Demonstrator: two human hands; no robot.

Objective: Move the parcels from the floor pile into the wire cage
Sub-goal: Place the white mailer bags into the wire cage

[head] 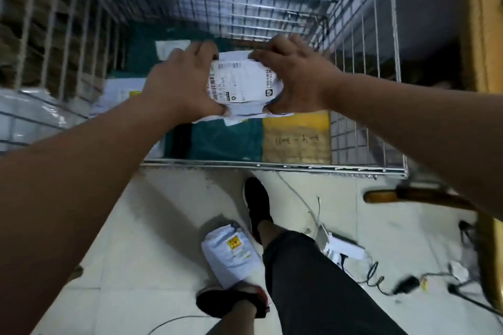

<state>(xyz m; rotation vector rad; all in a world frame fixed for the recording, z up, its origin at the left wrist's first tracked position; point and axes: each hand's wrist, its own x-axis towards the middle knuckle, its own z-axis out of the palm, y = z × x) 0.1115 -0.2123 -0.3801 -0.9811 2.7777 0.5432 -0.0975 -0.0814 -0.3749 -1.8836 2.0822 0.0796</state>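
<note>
A white labelled parcel [242, 84] is held over the open wire cage [272, 164], pinched at opposite ends by the left hand [182, 84] and right hand [296, 76]; its long axis apparently runs hand to hand; stacked parcels lie directly beneath.

left hand [179, 84] and right hand [298, 77] held out ahead, wrists straight, gripping opposite edges of a parcel [242, 81]
</note>
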